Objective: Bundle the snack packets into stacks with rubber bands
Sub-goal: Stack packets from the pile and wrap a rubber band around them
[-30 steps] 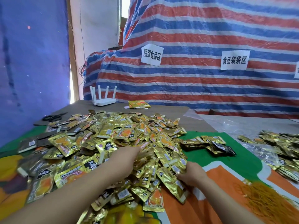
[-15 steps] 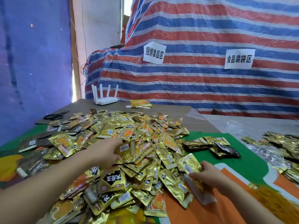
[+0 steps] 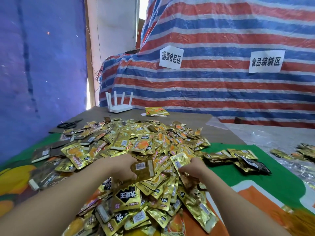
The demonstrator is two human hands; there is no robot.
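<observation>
Gathering is under way: the left hand [image 3: 123,167] grips one packet [image 3: 144,168], the right hand [image 3: 193,169] pinches another [image 3: 180,160] over the pile [image 3: 153,145]; next they likely need squaring together.

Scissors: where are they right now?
Head view, far left: the black scissors lie on the brown board beyond the packet pile, left of the white router.

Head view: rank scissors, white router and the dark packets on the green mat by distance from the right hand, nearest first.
1. Dark packets: on the green mat, just right of the right hand.
2. Scissors: far left, beyond the packet pile's edge.
3. White router: at the table's back, by the striped tarp.
</observation>
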